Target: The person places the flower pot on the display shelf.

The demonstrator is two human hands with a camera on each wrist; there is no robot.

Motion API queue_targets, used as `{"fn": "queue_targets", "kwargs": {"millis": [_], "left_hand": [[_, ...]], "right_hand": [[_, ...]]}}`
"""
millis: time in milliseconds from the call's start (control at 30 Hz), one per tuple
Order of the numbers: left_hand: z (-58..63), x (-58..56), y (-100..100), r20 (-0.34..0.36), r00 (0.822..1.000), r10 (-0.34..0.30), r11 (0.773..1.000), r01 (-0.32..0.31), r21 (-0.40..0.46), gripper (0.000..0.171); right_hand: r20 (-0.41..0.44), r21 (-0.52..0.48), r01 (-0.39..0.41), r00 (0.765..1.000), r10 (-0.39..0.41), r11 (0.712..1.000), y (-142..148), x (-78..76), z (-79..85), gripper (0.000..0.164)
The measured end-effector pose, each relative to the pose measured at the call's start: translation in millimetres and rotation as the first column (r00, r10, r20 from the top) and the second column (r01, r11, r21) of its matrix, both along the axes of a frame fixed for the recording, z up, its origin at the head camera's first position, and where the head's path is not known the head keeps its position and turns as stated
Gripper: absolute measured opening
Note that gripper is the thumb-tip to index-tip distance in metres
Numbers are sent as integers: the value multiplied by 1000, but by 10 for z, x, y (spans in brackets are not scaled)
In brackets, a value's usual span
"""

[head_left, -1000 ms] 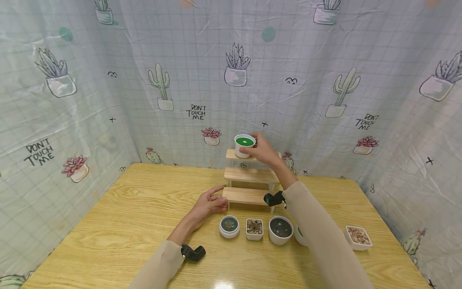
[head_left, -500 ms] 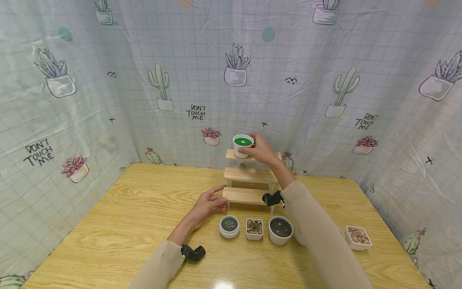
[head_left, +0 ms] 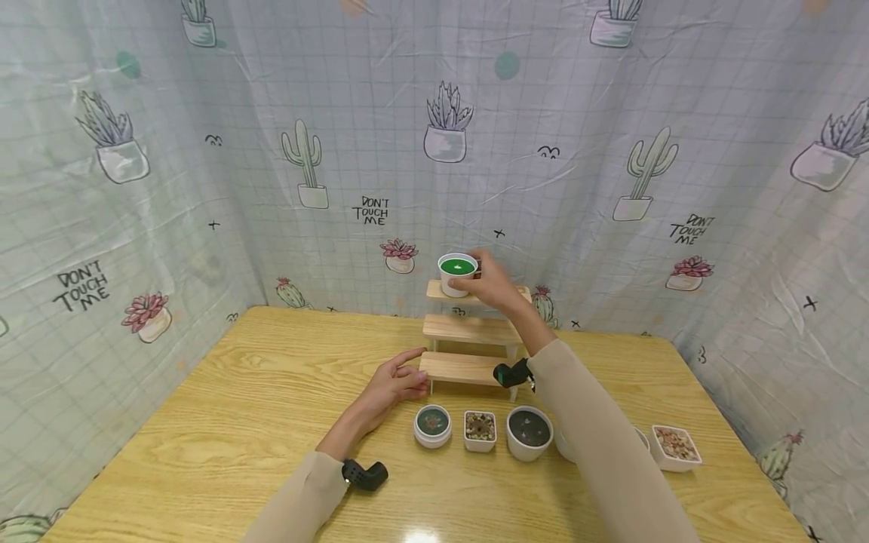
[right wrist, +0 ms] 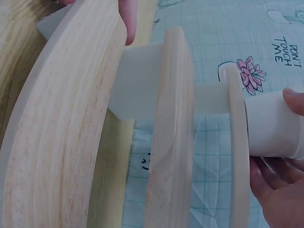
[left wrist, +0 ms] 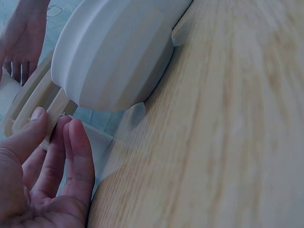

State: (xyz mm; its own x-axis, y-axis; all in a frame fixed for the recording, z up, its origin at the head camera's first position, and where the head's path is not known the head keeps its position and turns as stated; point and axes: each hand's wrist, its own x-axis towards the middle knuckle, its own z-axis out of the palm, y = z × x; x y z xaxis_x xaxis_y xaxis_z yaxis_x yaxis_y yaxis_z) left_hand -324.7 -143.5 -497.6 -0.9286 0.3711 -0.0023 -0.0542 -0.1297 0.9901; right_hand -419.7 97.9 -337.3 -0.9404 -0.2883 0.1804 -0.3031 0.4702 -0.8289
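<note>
A three-step wooden stand [head_left: 468,328] with white legs is at the middle back of the table. My right hand [head_left: 492,283] grips a white round pot [head_left: 453,285] with a green top, near the left end of the highest step. In the right wrist view the base of the pot [right wrist: 270,124] meets that step. My left hand [head_left: 392,387] pinches the left end of the lowest step, thumb above and fingers beneath, as the left wrist view shows at the wooden edge [left wrist: 57,111]. What the green pot contains beyond its flat top cannot be made out.
In front of the stand line up a round white pot [head_left: 432,426], a square pot with pebbles [head_left: 480,431] and a larger dark-filled pot [head_left: 529,434]. Further right, the right sleeve [head_left: 597,430] partly covers other pots beside a square pebble pot [head_left: 675,448]. A printed curtain [head_left: 380,166] encloses the table.
The green-topped pot and my right hand shifted slightly left along the top step, then stayed put. My left hand has kept its place on the lowest step.
</note>
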Motion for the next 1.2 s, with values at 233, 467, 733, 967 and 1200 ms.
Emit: {"fn": "queue_targets", "kwargs": {"millis": [233,467,733,967,1200], "left_hand": [[-13,-10,8,-1,1000,-9,1000,9,3,62],[-1,-20,18,-12,1000,-6,1000,6,3,62],[-8,-24,16,-9,1000,-2,1000,2,-5,63],[-20,-27,20,-9,1000,-13,1000,13,2,63],[-18,-14,12,-1,1000,3,1000,-3,0,63]], "right_hand": [[2,-11,-5,1000,5,1000,11,10,13,82],[-3,-18,-12,1000,12,1000,27,4,19,80],[-2,3,-5,1000,5,1000,29,25,26,82],[24,-13,-22,999,23,1000,75,42,30,91],[86,7,-25,996,24,1000,145,87,71,98]]}}
